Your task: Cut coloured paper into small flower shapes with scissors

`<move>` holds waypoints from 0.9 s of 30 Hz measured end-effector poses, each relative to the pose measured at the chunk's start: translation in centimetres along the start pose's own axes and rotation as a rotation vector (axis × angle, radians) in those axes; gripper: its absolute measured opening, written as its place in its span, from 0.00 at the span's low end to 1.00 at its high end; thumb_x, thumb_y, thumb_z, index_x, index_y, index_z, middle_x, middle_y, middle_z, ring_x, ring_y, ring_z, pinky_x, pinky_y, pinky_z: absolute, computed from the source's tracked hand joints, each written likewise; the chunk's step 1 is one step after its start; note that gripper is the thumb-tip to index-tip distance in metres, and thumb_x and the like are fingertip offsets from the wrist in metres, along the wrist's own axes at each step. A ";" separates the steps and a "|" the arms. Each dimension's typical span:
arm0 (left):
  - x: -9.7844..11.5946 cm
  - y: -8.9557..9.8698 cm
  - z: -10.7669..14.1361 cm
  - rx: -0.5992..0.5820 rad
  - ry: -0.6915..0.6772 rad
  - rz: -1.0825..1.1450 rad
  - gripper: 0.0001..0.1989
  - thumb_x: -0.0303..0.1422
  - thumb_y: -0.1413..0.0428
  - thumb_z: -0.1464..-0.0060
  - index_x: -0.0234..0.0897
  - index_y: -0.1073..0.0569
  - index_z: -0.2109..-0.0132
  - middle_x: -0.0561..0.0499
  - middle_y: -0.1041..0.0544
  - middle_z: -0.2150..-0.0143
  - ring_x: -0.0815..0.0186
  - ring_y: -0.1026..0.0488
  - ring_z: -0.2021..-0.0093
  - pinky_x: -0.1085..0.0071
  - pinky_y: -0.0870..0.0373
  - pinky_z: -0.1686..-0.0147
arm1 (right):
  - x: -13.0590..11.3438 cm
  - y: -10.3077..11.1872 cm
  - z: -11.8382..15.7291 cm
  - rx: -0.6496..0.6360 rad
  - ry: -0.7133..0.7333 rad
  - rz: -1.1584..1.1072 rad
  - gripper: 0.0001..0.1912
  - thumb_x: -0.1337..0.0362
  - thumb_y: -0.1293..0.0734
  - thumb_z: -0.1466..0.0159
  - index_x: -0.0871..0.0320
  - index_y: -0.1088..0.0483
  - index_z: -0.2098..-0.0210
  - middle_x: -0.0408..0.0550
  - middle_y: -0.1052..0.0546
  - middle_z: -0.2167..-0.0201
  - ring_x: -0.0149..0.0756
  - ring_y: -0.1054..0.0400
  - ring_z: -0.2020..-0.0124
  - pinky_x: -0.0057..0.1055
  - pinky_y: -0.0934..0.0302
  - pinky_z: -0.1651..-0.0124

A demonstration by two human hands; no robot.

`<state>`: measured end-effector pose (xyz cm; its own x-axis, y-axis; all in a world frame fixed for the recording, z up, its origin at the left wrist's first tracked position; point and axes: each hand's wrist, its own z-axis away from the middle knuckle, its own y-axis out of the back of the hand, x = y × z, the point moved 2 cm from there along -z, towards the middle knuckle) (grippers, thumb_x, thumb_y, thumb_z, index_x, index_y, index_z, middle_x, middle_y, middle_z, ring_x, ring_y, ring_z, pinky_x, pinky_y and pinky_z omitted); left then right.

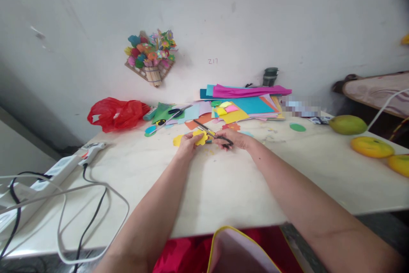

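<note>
Between the thumb and fingers of my left hand (188,144) is a yellow paper flower (200,138) with a scalloped edge. My right hand (235,139) grips a pair of scissors (207,129) by its black handles, with the blades pointing up and left beside the flower. Another yellow paper piece (177,140) shows just left of my left hand. Small yellow scraps (209,152) lie on the table below the hands. Behind my right hand sits an orange paper flower (231,127).
Stacked coloured sheets (252,106) lie along the wall, with a second pair of scissors (175,112) to their left. A red plastic bag (118,113) is at the back left. Cables and a power strip (60,170) occupy the left edge; mangoes (372,147) lie at the right.
</note>
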<state>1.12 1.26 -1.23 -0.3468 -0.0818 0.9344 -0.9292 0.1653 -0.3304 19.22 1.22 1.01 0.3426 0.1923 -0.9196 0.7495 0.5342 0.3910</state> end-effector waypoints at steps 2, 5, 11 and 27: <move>0.0 0.0 0.0 0.000 0.008 0.013 0.14 0.34 0.34 0.65 0.29 0.22 0.70 0.43 0.21 0.69 0.63 0.25 0.70 0.71 0.30 0.67 | 0.0 -0.1 -0.1 0.000 0.002 0.006 0.14 0.56 0.32 0.46 0.61 0.34 0.72 0.38 0.31 0.84 0.21 0.40 0.88 0.19 0.54 0.88; 0.0 -0.1 0.0 0.000 0.012 0.020 0.13 0.33 0.33 0.66 0.29 0.23 0.71 0.43 0.21 0.70 0.65 0.25 0.70 0.72 0.31 0.67 | 0.0 -0.1 -0.2 0.010 -0.011 0.000 0.13 0.56 0.31 0.47 0.61 0.34 0.73 0.38 0.31 0.85 0.21 0.41 0.88 0.19 0.55 0.88; 0.0 -0.1 0.0 0.001 0.024 0.031 0.13 0.33 0.33 0.66 0.28 0.23 0.71 0.44 0.21 0.71 0.65 0.26 0.71 0.73 0.32 0.67 | 0.0 -0.1 -0.2 0.006 -0.025 -0.013 0.14 0.56 0.32 0.46 0.61 0.35 0.73 0.38 0.32 0.85 0.21 0.41 0.88 0.19 0.55 0.89; 0.0 0.0 -0.1 -0.012 0.044 0.043 0.14 0.33 0.33 0.67 0.28 0.23 0.70 0.44 0.21 0.71 0.65 0.25 0.71 0.72 0.32 0.66 | -0.2 -0.2 -0.2 0.005 -0.034 -0.029 0.13 0.58 0.31 0.47 0.61 0.35 0.73 0.37 0.33 0.86 0.21 0.41 0.88 0.18 0.55 0.89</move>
<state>1.16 1.35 -1.26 -0.3802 -0.0310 0.9244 -0.9119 0.1794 -0.3690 18.92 1.23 1.09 0.3398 0.1493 -0.9286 0.7622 0.5347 0.3648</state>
